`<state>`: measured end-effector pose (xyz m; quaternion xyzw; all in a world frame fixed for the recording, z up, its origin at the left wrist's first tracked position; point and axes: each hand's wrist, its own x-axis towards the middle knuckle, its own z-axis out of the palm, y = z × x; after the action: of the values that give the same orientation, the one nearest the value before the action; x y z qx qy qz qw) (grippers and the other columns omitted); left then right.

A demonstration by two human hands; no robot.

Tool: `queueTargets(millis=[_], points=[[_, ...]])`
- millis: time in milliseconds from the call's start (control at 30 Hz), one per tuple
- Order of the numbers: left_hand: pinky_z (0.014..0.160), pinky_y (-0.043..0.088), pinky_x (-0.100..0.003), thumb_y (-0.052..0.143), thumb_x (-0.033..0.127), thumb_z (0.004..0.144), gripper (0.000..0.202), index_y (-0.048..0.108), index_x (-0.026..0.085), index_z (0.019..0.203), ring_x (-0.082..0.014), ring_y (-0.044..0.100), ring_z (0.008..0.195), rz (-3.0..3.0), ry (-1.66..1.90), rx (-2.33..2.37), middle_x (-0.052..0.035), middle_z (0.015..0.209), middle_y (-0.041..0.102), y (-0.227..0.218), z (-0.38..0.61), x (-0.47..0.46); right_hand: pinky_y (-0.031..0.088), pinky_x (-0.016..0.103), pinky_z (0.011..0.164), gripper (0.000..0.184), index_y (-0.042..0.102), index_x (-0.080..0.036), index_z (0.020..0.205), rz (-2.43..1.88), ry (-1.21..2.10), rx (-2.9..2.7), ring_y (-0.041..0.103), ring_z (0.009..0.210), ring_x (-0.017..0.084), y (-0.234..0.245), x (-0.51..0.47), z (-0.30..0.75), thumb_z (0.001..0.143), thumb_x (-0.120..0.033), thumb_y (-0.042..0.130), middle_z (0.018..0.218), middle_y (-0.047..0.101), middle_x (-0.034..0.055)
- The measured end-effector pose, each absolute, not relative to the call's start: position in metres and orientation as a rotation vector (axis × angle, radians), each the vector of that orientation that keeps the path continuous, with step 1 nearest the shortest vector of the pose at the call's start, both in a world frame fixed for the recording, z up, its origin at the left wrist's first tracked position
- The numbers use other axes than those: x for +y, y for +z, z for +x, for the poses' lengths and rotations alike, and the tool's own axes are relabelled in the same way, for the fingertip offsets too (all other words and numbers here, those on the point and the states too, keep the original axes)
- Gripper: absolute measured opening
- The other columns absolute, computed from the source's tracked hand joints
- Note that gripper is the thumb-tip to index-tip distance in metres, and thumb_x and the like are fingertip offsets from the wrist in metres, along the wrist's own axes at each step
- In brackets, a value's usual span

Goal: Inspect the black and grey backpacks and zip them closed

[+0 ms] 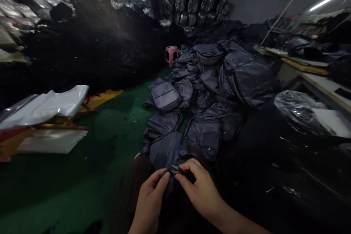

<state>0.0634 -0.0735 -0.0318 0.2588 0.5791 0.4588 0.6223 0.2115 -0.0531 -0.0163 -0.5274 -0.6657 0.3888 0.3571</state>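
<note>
Close to my lap, my left hand (pixel 154 191) pinches the edge of a dark blue-grey fabric bag (pixel 166 149) between thumb and fingers. Just beside it, my right hand (pixel 196 182) pinches the same gathered fabric, and a small red item (pixel 186 171) shows under its fingers, too small to name. The bag lies across my legs, its far end toward the pile. Another bag with a zipper (pixel 204 133) rests to the right of it, and a smaller zippered pouch (pixel 165 96) sits farther out.
A large heap of similar bags (pixel 246 73) spreads ahead. A pink stool (pixel 171 55) stands behind it. At left, white plastic sheets (pixel 52 106) lie on a low stand over the green floor (pixel 109 142). To the right are a work table (pixel 326 84) and clear plastic wrap (pixel 297 108).
</note>
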Motion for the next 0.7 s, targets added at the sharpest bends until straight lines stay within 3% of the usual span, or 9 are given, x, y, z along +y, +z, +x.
queueTargets(millis=[300, 700], points=[[0.086, 0.045, -0.028, 0.06, 0.045, 0.077, 0.037, 0.066, 0.017, 0.1, -0.0219, 0.062, 0.094, 0.943, 1.048, 1.419, -0.0059, 0.1, 0.069, -0.04, 0.064, -0.078, 0.043, 0.024, 0.067, 0.002, 0.059, -0.021, 0.082, -1.343, 0.991, -1.672, 0.055, 0.078, 0.014, -0.016, -0.06, 0.209, 0.081, -0.023, 0.061, 0.083, 0.058, 0.0003], [0.083, 0.046, -0.027, 0.06, 0.04, 0.076, 0.028, 0.069, 0.019, 0.091, -0.0221, 0.062, 0.091, 1.14, 1.089, 1.454, -0.0043, 0.092, 0.07, -0.035, 0.064, -0.085, 0.043, 0.025, 0.068, 0.004, 0.061, -0.022, 0.082, -1.357, 1.004, -1.704, 0.055, 0.077, 0.015, -0.014, -0.064, 0.214, 0.079, -0.023, 0.063, 0.082, 0.059, 0.0005]])
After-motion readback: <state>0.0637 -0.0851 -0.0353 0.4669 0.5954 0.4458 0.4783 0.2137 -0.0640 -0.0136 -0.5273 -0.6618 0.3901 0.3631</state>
